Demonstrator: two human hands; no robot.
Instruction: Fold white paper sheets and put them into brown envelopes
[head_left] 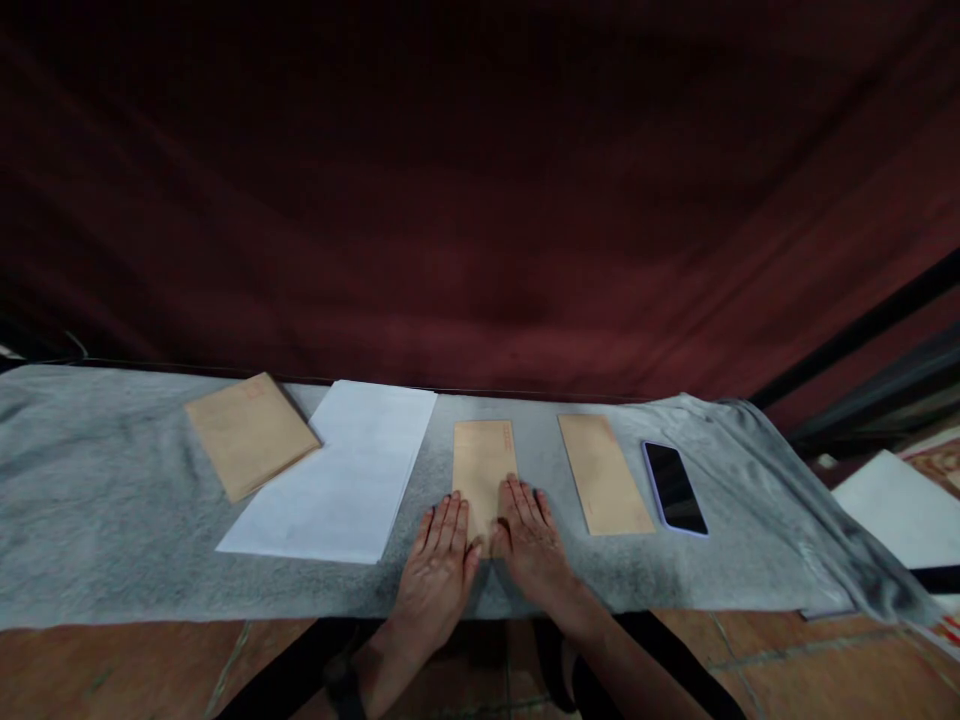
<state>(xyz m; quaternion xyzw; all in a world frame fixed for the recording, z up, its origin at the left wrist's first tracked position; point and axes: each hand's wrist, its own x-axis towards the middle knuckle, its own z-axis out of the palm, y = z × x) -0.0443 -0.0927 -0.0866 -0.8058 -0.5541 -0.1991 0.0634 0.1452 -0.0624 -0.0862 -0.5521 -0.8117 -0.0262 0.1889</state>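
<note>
A dark red curtain [450,230] fills the background, its upper folds lost in shadow and its edges cut off by the frame. Before it runs a surface draped in gray cloth [112,560], cropped at left, above a floor of reddish tiles [757,650] partly hidden by the person's legs and arms. White paper sheets [337,490] lie on the cloth, one side overlapped by a stack of brown envelopes [251,435] whose count is hard to make out. A white flat object [892,515], cut off at right, is too indistinct to identify. At center, the left hand [435,570] and right hand [532,545] rest palms down, fingers outstretched and grip released, along opposite sides of a single brown envelope [480,455], hiding portions of its lower edges; its red print is too small to read. A second brown envelope [604,475] lies to the right, just beside a dark-screened smartphone [676,490] with a lavender edge. A dark wristband [345,685] circles the left wrist, partly lost against dark clothing.
</note>
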